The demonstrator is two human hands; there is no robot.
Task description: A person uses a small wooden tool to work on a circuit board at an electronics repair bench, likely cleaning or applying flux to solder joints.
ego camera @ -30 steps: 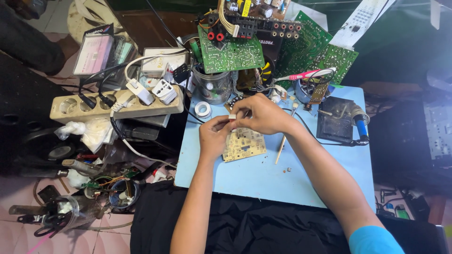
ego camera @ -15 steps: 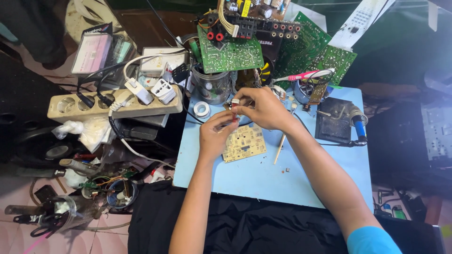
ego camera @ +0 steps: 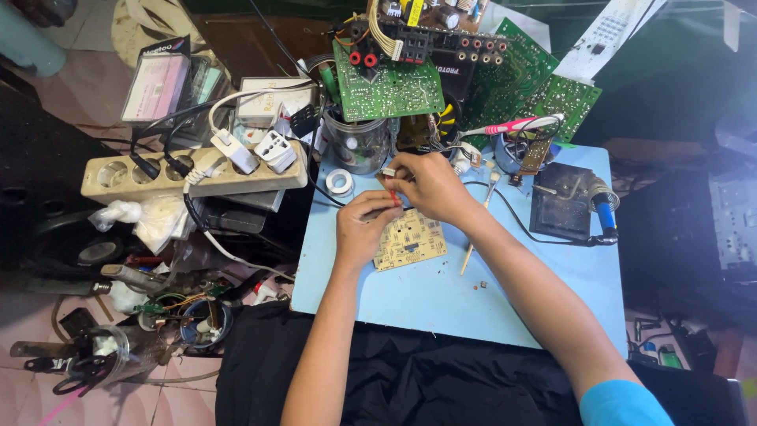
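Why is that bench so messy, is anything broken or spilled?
Nothing looks spilled. It is crowded, though: bare green circuit boards lean in a heap behind the blue mat, and tangled wires lie on the floor. Both hands, left and right, pinch a small red part above a tan board.

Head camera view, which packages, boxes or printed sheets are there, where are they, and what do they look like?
Pink case: top left, behind the power strip; flat, rectangular, black-edged, clear front.
White box: right of the pink case, behind the plugs; small, rectangular, pale printed top.
White sheet: top right, beyond the green boards; long, slanted, dark print.
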